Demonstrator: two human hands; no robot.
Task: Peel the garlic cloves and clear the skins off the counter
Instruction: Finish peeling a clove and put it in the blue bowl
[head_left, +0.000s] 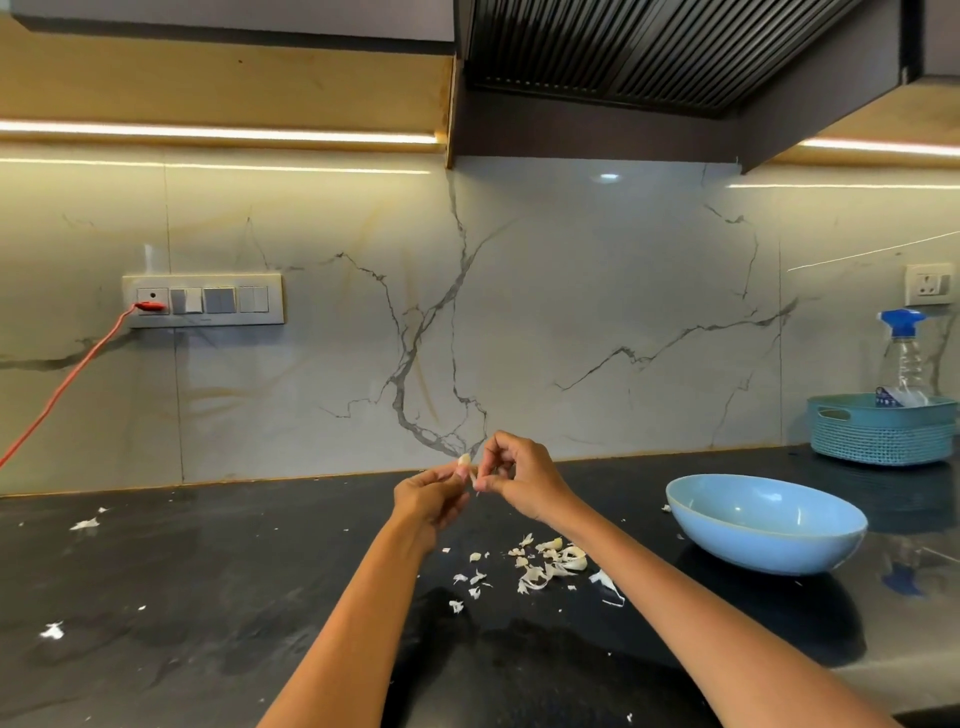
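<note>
Left hand (431, 499) pinches garlic clove (464, 459); right hand (522, 480) pinches its skin (474, 475)

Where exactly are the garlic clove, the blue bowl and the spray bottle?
garlic clove (464, 459): head view, on its bare tip above the fingers.
blue bowl (754, 550): head view, on its outer front wall.
spray bottle (903, 322): head view, on its blue trigger head.

Home kitchen: black counter (182, 597), marble backsplash (571, 312), range hood (649, 47), switch panel (203, 300), bowl (763, 525).
</note>
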